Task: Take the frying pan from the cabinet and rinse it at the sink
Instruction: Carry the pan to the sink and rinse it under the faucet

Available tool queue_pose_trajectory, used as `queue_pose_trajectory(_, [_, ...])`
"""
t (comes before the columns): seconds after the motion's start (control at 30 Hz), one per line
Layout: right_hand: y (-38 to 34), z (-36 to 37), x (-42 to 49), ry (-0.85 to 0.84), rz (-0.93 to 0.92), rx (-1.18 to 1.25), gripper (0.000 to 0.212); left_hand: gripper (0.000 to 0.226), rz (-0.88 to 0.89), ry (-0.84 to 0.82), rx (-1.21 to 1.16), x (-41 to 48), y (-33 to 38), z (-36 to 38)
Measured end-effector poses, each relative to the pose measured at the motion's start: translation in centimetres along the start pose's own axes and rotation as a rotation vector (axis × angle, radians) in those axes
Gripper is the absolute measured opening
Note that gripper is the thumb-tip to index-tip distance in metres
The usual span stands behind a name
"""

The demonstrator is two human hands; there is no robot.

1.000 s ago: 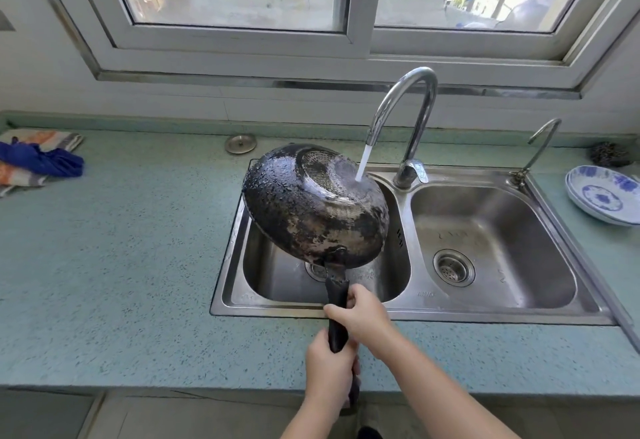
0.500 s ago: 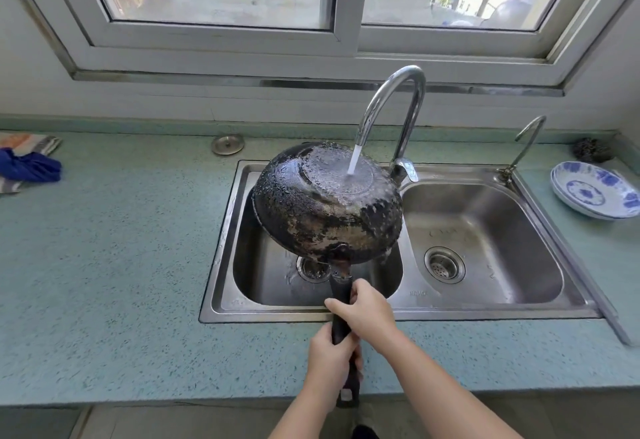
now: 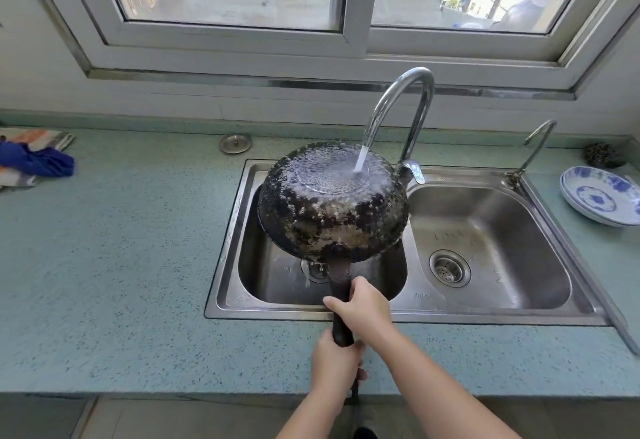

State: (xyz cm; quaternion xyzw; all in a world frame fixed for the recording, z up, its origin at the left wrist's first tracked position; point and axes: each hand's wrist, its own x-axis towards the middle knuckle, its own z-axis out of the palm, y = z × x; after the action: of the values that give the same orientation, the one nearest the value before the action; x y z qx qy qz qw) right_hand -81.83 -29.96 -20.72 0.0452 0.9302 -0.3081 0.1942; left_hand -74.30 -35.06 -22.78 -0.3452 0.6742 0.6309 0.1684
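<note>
A black, worn frying pan [image 3: 332,210] is held upside down over the left basin of the steel double sink [image 3: 228,265], its underside facing me. Water runs from the curved tap [image 3: 405,99] onto the pan's base and spreads over it. My right hand [image 3: 363,307] grips the dark handle [image 3: 341,283] close to the pan. My left hand [image 3: 334,359] grips the handle's lower end, over the counter's front edge. The pan's inside is hidden.
The right basin [image 3: 485,231] holds only its drain. A small second tap [image 3: 533,144] stands at the sink's back right. Blue-and-white plates [image 3: 599,196] and a scourer [image 3: 604,154] lie at right, a drain plug [image 3: 235,143] behind the sink, cloths [image 3: 34,158] at far left.
The pan has shifted right and tipped flatter under the tap, so the stream now hits its base and water sheets over it. Both hands keep their grip on the handle.
</note>
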Motion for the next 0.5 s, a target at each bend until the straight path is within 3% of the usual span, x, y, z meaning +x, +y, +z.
queue_pose_trajectory(0.1, [-0.11,0.27,0.03,0.003,0.000,-0.020,0.041,0.006,0.000,-0.001,-0.026,0.09,0.12,-0.15])
queue_pose_trajectory(0.5, [-0.28,0.35,0.07,-0.017,0.004,-0.031,0.037,0.003,0.031,-0.016,0.006,0.44,-0.28,-0.56])
